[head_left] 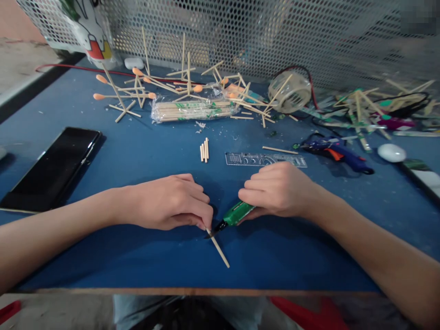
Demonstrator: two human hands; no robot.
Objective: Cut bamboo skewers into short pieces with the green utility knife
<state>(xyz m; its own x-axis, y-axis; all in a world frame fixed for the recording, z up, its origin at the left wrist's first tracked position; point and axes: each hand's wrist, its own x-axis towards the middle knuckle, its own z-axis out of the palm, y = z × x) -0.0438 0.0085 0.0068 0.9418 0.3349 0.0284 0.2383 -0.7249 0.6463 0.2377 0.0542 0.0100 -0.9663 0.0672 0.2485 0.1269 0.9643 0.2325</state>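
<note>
My left hand [175,201] pinches the upper end of a thin wooden stick [220,253] close to the table's front edge. The stick slants down to the right. My right hand [278,190] is wrapped round a green utility knife [239,213], whose dark blade lies across the stick just below my left fingertips. Whether the blade has cut into the wood I cannot tell. Beyond my hands lie several short cut stick pieces [205,151] side by side. A clear ruler [264,159] lies behind my right hand, with one loose stick [280,150] beside it.
A black phone [51,167] lies at left. A plastic-wrapped bundle of sticks [192,111] and stick assemblies with orange tips stand at the back. To the right are a blue glue gun [338,153], a white egg-shaped object [392,152] and a clear cup [289,91]. A perforated metal panel [240,32] closes the back.
</note>
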